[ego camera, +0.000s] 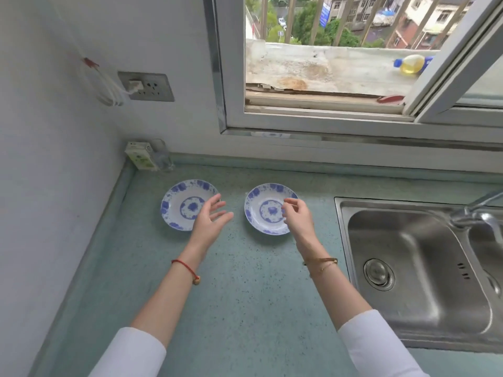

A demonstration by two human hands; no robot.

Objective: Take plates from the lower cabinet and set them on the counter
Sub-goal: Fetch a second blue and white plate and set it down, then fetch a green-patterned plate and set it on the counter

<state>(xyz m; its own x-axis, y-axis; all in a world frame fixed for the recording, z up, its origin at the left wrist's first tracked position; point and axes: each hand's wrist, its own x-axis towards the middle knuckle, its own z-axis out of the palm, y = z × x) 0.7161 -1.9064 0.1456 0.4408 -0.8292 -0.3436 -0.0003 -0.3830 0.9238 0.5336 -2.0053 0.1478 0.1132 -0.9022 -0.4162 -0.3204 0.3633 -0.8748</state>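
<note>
Two white plates with blue flower patterns lie side by side on the green speckled counter (239, 281). The left plate (178, 204) sits nearer the wall, the right plate (265, 209) nearer the sink. My left hand (211, 223) hovers over the left plate's right edge, fingers spread and straight, holding nothing. My right hand (298, 216) hangs over the right plate's right edge with fingers loosely curled, and holds nothing. The lower cabinet is out of sight.
A steel sink (419, 270) with a tap (479, 213) lies to the right. A small carton (140, 155) and a clear glass (162, 156) stand in the back left corner. A wall socket (147, 85) with a plugged cable is above. The window (340, 63) is open.
</note>
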